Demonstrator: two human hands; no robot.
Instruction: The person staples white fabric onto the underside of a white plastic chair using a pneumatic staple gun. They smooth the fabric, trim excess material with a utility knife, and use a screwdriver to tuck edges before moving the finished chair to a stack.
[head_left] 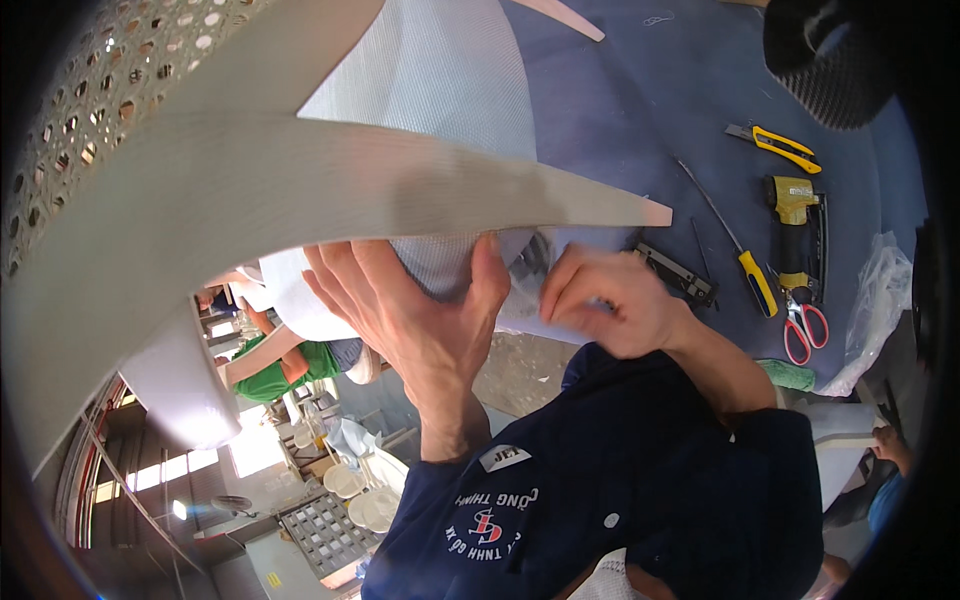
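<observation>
Head view shows your left hand (pixel 420 310) spread flat, fingers wide, palm pressed against the pale mesh fabric (pixel 440 90) where it wraps under the curved wooden frame piece (pixel 330 190). Your right hand (pixel 610 300) sits just beside it, fingers drawn narrow into a pinch at the fabric's edge; I can't tell for certain whether a fold or a loose thread is caught between them, since the thumb hides the spot. The fabric itself runs from the top of the picture down behind the wooden piece to your two hands, over the blue surface (pixel 640 110).

To your right on that surface lie a black stapler part (pixel 680 275), a yellow-handled screwdriver (pixel 745 265), a yellow pneumatic stapler (pixel 795 225), red-handled scissors (pixel 805 330) and a yellow utility knife (pixel 785 147), all apart from your hands.

Watch the tension: your left hand only presses, it doesn't grip, so if the pinch on the right lets go the mesh could slide back off the frame and wrinkle. Pulling unevenly from one corner may skew the weave. Reaching blindly toward the tools risks meeting the knife or scissor blades.
</observation>
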